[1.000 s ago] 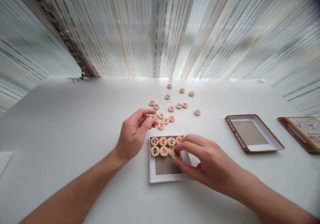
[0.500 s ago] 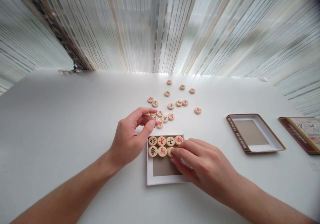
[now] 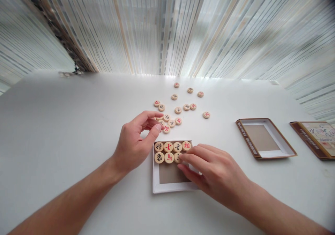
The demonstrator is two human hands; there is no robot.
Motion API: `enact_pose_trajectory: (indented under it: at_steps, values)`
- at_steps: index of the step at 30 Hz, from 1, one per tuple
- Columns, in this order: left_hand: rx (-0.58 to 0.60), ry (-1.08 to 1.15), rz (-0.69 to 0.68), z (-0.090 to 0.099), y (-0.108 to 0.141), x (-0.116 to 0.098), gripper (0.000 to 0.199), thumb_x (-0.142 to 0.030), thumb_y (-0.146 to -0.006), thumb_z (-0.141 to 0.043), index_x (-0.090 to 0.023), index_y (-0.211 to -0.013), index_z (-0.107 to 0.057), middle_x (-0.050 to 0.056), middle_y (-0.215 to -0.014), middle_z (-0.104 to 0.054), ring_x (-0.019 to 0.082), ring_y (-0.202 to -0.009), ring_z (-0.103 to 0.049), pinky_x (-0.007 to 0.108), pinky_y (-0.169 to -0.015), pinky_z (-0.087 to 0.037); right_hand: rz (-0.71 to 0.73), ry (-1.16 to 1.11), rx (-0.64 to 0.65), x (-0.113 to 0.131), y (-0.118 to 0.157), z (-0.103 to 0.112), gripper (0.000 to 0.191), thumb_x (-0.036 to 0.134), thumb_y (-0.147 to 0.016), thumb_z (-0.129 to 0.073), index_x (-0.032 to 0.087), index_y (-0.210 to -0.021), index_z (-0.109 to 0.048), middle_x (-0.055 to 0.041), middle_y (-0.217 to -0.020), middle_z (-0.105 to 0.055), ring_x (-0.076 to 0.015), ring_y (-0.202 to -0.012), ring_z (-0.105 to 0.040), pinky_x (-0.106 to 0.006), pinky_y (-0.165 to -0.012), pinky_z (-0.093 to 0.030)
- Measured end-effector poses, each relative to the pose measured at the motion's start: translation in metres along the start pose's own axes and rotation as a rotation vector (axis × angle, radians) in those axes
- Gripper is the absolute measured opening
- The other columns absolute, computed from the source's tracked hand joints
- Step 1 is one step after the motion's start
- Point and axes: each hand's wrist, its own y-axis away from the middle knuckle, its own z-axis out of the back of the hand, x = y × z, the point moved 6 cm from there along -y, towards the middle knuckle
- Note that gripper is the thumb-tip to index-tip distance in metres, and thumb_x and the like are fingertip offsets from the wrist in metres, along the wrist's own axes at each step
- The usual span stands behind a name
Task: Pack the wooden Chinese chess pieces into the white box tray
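A shallow white box (image 3: 156, 179) with a brown-grey bottom lies in front of me, holding Chinese chess pieces. Its back row shows a black-marked piece (image 3: 159, 146), two more and a red one (image 3: 186, 145); a second row begins below. At that row's right end, the thumb and fingertips of my right hand (image 3: 213, 167) close on the edge of a black-marked Chinese chess piece (image 3: 178, 158). This hand hides the box's right side. Over the box's back left corner hovers my left hand (image 3: 138, 140), thumb and fingers apart with nothing between them. It partly covers loose pieces behind it.
Several loose pieces (image 3: 178, 110) are scattered over the white table (image 3: 104, 105) behind the box. To the right lie another open tray (image 3: 278, 154) and a printed box lid (image 3: 309, 140). A striped curtain (image 3: 146, 25) hangs along the table's far edge.
My right fingertips have slid slightly off the top of the black-marked piece toward its right edge, showing more of it. My left hand stays nearly still. The view has shifted a little.
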Motion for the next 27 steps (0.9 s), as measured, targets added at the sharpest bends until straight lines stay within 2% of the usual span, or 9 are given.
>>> enact_pose_trajectory:
  at_steps: [5, 8, 13, 17, 23, 27]
  values:
    - [-0.031, -0.064, -0.030, 0.006, -0.004, 0.000, 0.019, -0.025, -0.099, -0.068, -0.019, -0.114, -0.077, 0.005, -0.094, -0.082, 0.022, -0.089, -0.080, 0.035, -0.088, -0.062, -0.109, -0.105, -0.107, -0.020, -0.004, 0.021, 0.009, 0.018, -0.102, -0.068, 0.018, -0.095, -0.074, -0.0034, -0.077, -0.075, -0.0138, -0.061, -0.063, -0.025, -0.056, -0.045]
    - [-0.060, -0.111, -0.058, 0.011, -0.007, 0.000, 0.017, -0.026, -0.099, -0.068, -0.019, -0.111, -0.079, 0.005, -0.096, -0.083, 0.021, -0.090, -0.080, 0.034, -0.087, -0.062, -0.175, -0.100, -0.215, -0.036, -0.006, 0.031, 0.014, 0.016, -0.099, -0.071, 0.018, -0.085, -0.074, 0.0015, -0.067, -0.070, -0.0095, -0.051, -0.053, -0.024, -0.052, -0.040]
    - [-0.091, -0.186, -0.071, 0.020, -0.012, 0.003, 0.019, -0.026, -0.100, -0.065, -0.018, -0.110, -0.079, 0.005, -0.093, -0.084, 0.022, -0.089, -0.081, 0.033, -0.086, -0.063, -0.342, -0.140, -0.333, -0.066, -0.005, 0.029, 0.024, 0.021, -0.096, -0.071, 0.019, -0.072, -0.071, 0.0026, -0.057, -0.063, -0.0103, -0.048, -0.045, -0.026, -0.049, -0.036]
    - [-0.098, -0.247, -0.076, 0.023, -0.015, 0.007, 0.020, -0.029, -0.099, -0.064, -0.018, -0.108, -0.079, 0.005, -0.092, -0.084, 0.022, -0.089, -0.082, 0.033, -0.087, -0.063, -0.493, -0.298, -0.337, -0.088, -0.001, 0.015, 0.027, 0.029, -0.095, -0.073, 0.019, -0.070, -0.072, 0.0009, -0.056, -0.063, -0.0119, -0.049, -0.045, -0.028, -0.049, -0.036]
    - [-0.104, -0.307, -0.072, 0.026, -0.020, 0.012, 0.021, -0.031, -0.098, -0.065, -0.019, -0.104, -0.080, 0.006, -0.094, -0.086, 0.024, -0.091, -0.082, 0.032, -0.080, -0.063, -0.546, -0.422, -0.327, -0.100, -0.003, 0.004, 0.022, 0.035, -0.096, -0.071, 0.018, -0.084, -0.079, -0.0041, -0.070, -0.072, -0.0161, -0.060, -0.057, -0.029, -0.055, -0.044]
    - [-0.103, -0.346, -0.050, 0.027, -0.023, 0.018, 0.021, -0.031, -0.096, -0.065, -0.019, -0.101, -0.081, 0.006, -0.094, -0.086, 0.025, -0.090, -0.081, 0.031, -0.074, -0.063, -0.558, -0.520, -0.266, -0.104, -0.020, 0.000, 0.021, 0.037, -0.092, -0.074, 0.018, -0.091, -0.083, -0.0063, -0.076, -0.076, -0.0177, -0.063, -0.062, -0.029, -0.056, -0.046]
